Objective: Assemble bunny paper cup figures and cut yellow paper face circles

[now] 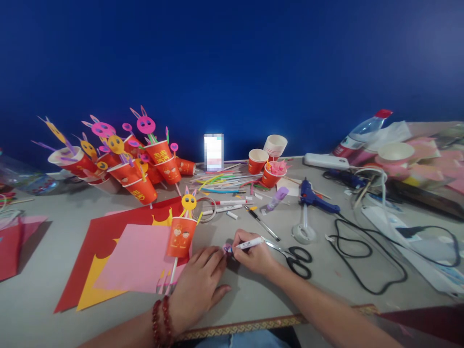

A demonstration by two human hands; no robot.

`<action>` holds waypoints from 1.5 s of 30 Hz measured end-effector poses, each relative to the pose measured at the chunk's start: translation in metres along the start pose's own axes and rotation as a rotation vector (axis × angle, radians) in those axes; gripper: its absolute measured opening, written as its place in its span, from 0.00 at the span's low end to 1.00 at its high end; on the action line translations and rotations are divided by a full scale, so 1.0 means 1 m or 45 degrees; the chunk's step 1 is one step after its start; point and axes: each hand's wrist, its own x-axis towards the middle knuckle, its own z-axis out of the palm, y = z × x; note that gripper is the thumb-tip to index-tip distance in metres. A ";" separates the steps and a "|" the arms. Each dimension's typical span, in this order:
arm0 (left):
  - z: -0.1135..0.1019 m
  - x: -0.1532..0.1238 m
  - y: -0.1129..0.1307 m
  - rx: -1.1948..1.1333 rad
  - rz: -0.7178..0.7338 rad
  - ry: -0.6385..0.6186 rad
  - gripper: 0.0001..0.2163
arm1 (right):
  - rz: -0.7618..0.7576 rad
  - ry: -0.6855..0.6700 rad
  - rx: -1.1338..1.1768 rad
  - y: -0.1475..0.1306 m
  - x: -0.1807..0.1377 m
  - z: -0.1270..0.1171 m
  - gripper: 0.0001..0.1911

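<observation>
My right hand (255, 256) is closed around a white acrylic marker (251, 243). The marker's tip touches a small round pink paper piece (226, 248) on the table. My left hand (203, 275) lies flat with fingers stretched out, its fingertips at the left edge of that piece. Just beyond my left hand, a red paper cup (181, 237) with a yellow bunny face (189, 202) and a white stick rests over a pink paper sheet (134, 261). Black-handled scissors (299, 261) lie right of my right hand.
Decorated red cups (134, 183) cluster at the back left. Pipe cleaners (221, 181), a black pen (263, 223) and a purple glue stick (278, 198) lie ahead. A blue glue gun (315, 198), its black cord (362, 290) and a power strip (409, 246) occupy the right side.
</observation>
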 end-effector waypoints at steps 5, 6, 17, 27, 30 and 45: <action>-0.001 0.000 0.000 0.015 0.005 0.005 0.26 | -0.005 0.009 0.015 0.001 0.000 0.000 0.05; 0.000 0.000 0.000 0.017 0.006 0.007 0.26 | -0.005 0.012 0.017 0.001 0.000 0.000 0.05; 0.002 -0.002 -0.002 0.035 0.020 0.015 0.26 | 0.049 0.067 0.029 0.006 -0.001 0.001 0.06; 0.004 -0.002 -0.002 0.010 0.009 0.002 0.26 | 0.063 0.104 0.099 0.007 0.000 0.002 0.06; 0.003 -0.002 -0.002 0.011 0.004 -0.007 0.27 | 0.060 0.093 0.089 0.006 0.000 0.002 0.06; 0.001 -0.001 -0.001 0.026 0.016 0.002 0.27 | 0.041 0.072 0.016 0.005 -0.001 0.001 0.05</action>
